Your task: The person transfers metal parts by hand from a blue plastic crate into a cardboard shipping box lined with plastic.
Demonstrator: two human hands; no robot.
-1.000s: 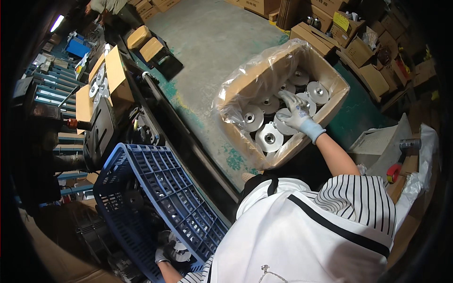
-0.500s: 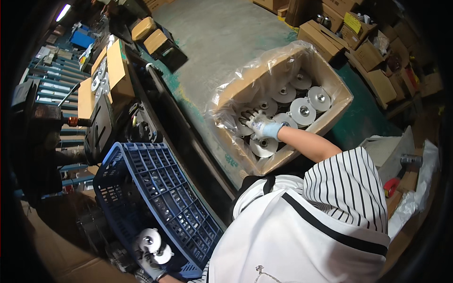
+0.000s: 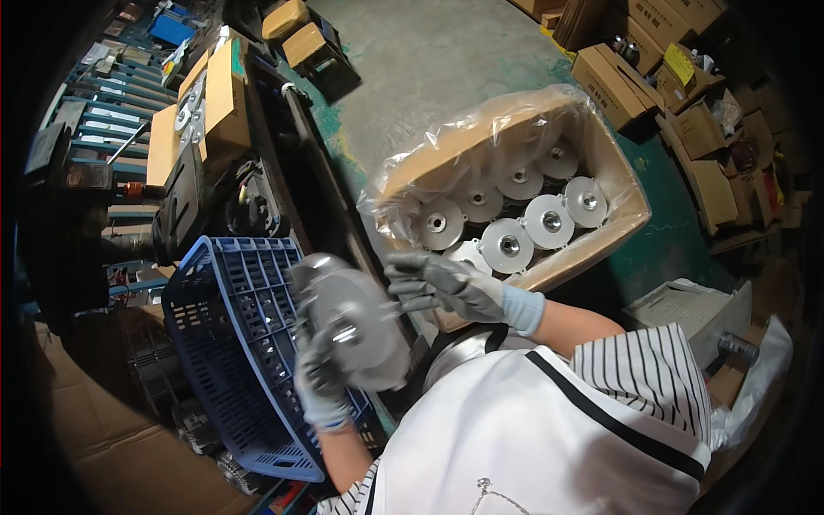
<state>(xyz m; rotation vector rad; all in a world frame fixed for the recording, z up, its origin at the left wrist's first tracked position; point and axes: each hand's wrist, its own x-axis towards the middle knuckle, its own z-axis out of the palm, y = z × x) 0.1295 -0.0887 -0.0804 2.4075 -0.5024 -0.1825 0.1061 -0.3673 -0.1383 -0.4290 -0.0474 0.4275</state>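
Note:
My left hand (image 3: 321, 369), in a grey and white glove, grips round metal discs (image 3: 365, 322) with raised centre hubs; motion smears them, and at least two seem stacked. The discs are held up between the blue plastic crate (image 3: 273, 343) and the cardboard box. My right hand (image 3: 451, 287), gloved alike, is just right of the discs with its fingers stretched toward them and nothing in it. Behind it, the plastic-lined cardboard box (image 3: 631, 225) holds several similar discs (image 3: 508, 245) laid flat in rows.
A smaller open carton (image 3: 227, 103) of discs stands at the upper left beside dark machinery (image 3: 81, 215). Stacked dark metal parts (image 3: 163, 369) sit left of the crate. Cartons (image 3: 609, 81) line the upper right. A pale bin (image 3: 687, 313) stands at the right.
My left hand has risen from inside the crate, bringing discs up and to the right. My right hand has left the box and come back toward them. The crate has shifted slightly.

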